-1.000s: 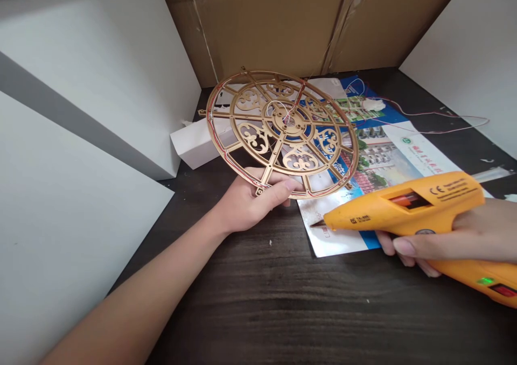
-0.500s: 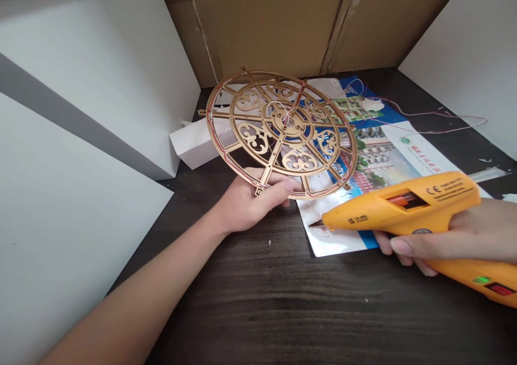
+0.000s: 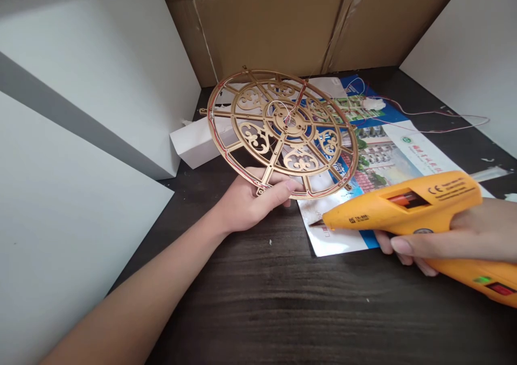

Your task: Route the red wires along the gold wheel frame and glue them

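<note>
My left hand pinches the near rim of a round gold openwork frame, thumb on top and fingers underneath. The frame is tilted, with scroll ornaments between its spokes. Thin red and white wires run along its rim, and a white wire loops near the hub. At the right, my right hand is closed round the handle of a yellow hot glue gun. Its nozzle points left, just below the frame's near rim and apart from it. A green light glows on the handle beside a red switch.
Beneath the frame lies a printed brochure on the dark wooden table. Loose wires and a white lump rest at the back right. A white paper box stands at left. White panels and cardboard enclose the space.
Almost nothing differs. The gold frame has shifted very slightly to the right in view; both hands and the glue gun keep nearly the same position.
</note>
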Motion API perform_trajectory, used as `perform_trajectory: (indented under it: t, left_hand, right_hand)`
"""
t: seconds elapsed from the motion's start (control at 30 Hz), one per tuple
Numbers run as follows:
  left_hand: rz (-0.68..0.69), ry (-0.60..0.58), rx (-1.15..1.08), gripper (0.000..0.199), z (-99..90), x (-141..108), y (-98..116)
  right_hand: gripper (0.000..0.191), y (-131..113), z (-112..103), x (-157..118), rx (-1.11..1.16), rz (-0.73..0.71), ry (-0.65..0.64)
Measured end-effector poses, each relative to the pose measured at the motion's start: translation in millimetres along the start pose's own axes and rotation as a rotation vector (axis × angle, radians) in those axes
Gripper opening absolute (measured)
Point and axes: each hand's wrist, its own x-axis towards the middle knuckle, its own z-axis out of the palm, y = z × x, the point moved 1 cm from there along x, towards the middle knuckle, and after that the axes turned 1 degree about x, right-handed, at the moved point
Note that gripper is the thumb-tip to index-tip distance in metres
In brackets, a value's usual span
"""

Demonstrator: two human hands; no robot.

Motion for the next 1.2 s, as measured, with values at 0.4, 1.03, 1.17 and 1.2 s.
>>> perform_trajectory:
  t: [0.4, 1.03, 1.17, 1.2]
  left_hand:
    - [0.02, -0.011, -0.004, 0.03, -0.3, 0, 0]
    - [0.032, -0.022, -0.022, 0.032, -0.4, 1, -1]
    - [0.023, -0.014, -0.023, 0.027, 0.3, 0, -1]
    - [0.023, -0.013, -0.024, 0.027, 0.4, 0, -1]
  right_hand:
    - [0.074, 0, -1, -1, 0.135, 0.05, -0.112]
    - [0.059, 7, -1, 6, 0.134, 0.011, -0.158]
    - [0.059, 12, -1, 9, 0.11, 0.001, -0.147]
    - [0.059, 13, -1, 9, 0.11, -0.002, -0.141]
